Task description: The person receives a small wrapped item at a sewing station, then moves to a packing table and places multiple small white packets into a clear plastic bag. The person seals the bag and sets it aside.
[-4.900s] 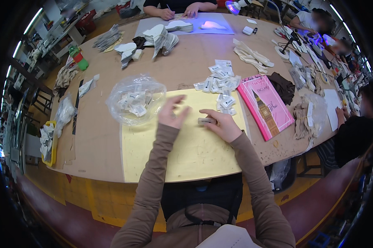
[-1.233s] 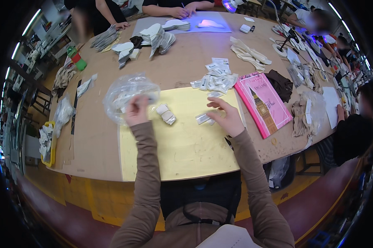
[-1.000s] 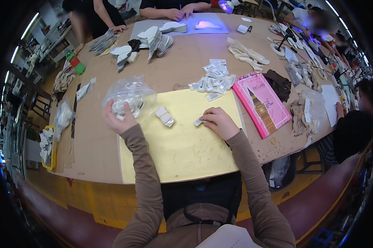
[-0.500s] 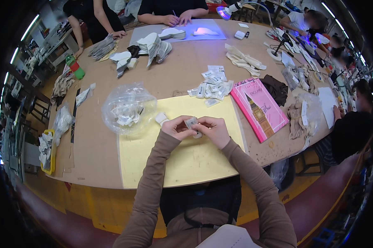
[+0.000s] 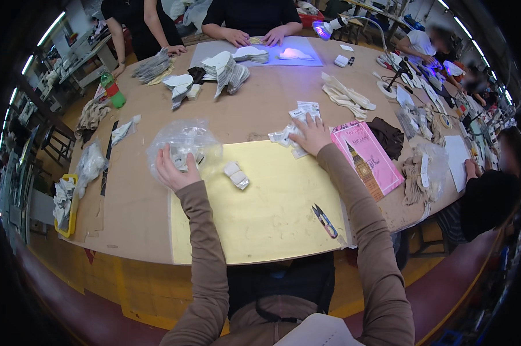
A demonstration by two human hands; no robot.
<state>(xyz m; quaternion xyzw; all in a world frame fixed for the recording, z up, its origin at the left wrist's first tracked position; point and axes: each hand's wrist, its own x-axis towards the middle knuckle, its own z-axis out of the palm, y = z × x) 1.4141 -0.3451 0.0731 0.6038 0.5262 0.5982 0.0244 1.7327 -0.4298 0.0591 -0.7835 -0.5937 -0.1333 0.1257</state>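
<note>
My left hand [image 5: 177,169] reaches into the mouth of a clear plastic bag [image 5: 156,147], its fingers apart beside small white labels [image 5: 195,157]. My right hand [image 5: 311,135], fingers spread, lies over a loose pile of small white labels [image 5: 279,137] at the far right corner of a yellow sheet [image 5: 272,213]. Between the hands, a small stack of white labels [image 5: 236,175] rests on the sheet. Thread snips [image 5: 325,221] lie near the sheet's right side. What sits under my right palm is hidden.
A pink book [image 5: 371,158] lies right of the sheet. Stacks of pale cut pieces [image 5: 223,72] and a lamp [image 5: 327,27] stand farther back. A yellow basket [image 5: 67,207] sits at the left edge. Co-workers' hands [image 5: 272,36] rest across the table.
My hands were together over the sheet, holding a small label. They have parted: the left to the bag, the right to the loose pile. The snips and small stack now show fully.
</note>
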